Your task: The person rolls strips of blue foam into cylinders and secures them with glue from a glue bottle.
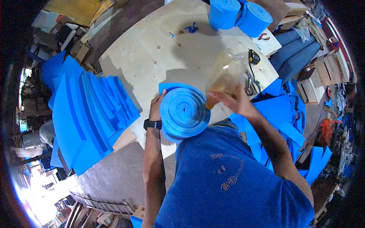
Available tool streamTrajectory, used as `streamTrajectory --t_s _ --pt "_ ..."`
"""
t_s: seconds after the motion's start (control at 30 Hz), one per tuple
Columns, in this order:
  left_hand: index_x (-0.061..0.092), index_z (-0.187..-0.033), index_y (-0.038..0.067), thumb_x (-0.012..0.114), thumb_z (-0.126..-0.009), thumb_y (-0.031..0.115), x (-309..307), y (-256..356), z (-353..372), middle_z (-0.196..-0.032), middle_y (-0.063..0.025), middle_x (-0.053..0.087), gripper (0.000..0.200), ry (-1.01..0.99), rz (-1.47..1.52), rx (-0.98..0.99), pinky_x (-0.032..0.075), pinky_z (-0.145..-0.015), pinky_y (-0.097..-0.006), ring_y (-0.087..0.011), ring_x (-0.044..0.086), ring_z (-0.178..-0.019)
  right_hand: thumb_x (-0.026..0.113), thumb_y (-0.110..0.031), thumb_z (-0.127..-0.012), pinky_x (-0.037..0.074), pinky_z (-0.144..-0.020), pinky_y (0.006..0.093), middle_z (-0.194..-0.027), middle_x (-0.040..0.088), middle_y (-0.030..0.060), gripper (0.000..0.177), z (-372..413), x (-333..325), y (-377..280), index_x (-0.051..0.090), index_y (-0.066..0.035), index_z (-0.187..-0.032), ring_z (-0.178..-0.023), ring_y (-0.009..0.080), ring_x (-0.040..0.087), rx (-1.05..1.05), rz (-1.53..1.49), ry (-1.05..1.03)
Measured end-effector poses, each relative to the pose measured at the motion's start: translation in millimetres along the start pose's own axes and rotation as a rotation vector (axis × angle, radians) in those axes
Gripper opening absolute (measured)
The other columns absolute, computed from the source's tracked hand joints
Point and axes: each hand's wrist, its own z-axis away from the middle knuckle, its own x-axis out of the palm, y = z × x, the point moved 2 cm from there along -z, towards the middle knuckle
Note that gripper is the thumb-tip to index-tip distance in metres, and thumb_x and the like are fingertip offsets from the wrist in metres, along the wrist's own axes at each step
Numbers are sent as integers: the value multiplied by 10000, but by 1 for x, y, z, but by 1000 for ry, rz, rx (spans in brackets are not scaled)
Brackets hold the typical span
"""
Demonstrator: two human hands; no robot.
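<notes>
A tightly wound roll of blue foam sheet (185, 109) stands on end near the front of the pale plywood top, its spiral facing up. My left hand (156, 105), with a black watch at the wrist, wraps around the roll's left side. On the roll's other side, my right hand (232, 102) grips a translucent, amber-tinted cylinder (228, 70), held tilted. The cylinder's brown lower end is close to the foam roll's right edge. Motion blur leaves me unable to tell exactly what this cylinder is.
Stacked blue foam sheets (89, 114) lie left of the plywood top (140, 49). Further foam rolls (224, 13) stand at its far edge. A tape measure (254, 57), scissors (251, 85) and red-handled pliers (263, 36) lie on the right. Foam offcuts (279, 114) are piled beside my right arm.
</notes>
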Motion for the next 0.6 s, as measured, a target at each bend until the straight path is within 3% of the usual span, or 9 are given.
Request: streamTrajectory --t_s 0.07,0.17,0.27,0.37,0.47,0.6 --pt "736 -1005 16 613 -1007 349 -3 -4 -3 -863 -62 739 355 -9 6 0 566 -689 -267 -118 691 -757 736 -149 -919 545 -778 304 -945 709 70 230 14 0 -7 656 11 -1062 -908 124 662 151 17 -38" --pt "736 -1010 17 611 -1007 356 -17 -20 -17 -890 -71 747 361 -23 -24 105 571 -693 -274 -126 696 -760 731 -151 -922 549 -792 314 -964 707 70 234 28 23 -6 654 7 -1077 -922 129 665 10 -125 -43" --pt "735 -1018 20 609 -1008 364 -5 -7 -7 -892 -63 745 367 -29 0 5 571 -692 -273 -127 693 -754 730 -146 -923 550 -791 314 -962 705 63 225 23 31 -13 651 2 -1073 -925 128 663 -13 -170 16" --pt "737 -1021 26 616 -1004 366 -3 -3 0 -887 -59 742 361 -6 45 -17 566 -684 -269 -123 690 -750 742 -133 -911 546 -799 313 -969 704 58 218 -3 4 -3 650 -8 -1064 -929 126 659 69 48 71" --pt "737 -1023 27 634 -995 366 -7 -5 0 -889 -56 741 355 2 19 0 564 -679 -265 -116 687 -751 748 -130 -908 543 -809 307 -978 703 57 207 1 7 5 649 -13 -1048 -922 126 654 49 62 -131" --pt "739 -1030 28 648 -987 359 -12 -12 -2 -891 -57 740 346 30 31 14 564 -683 -266 -111 684 -753 742 -157 -922 539 -785 309 -970 698 48 220 28 51 -18 657 -11 -1064 -895 123 646 21 -30 -177"
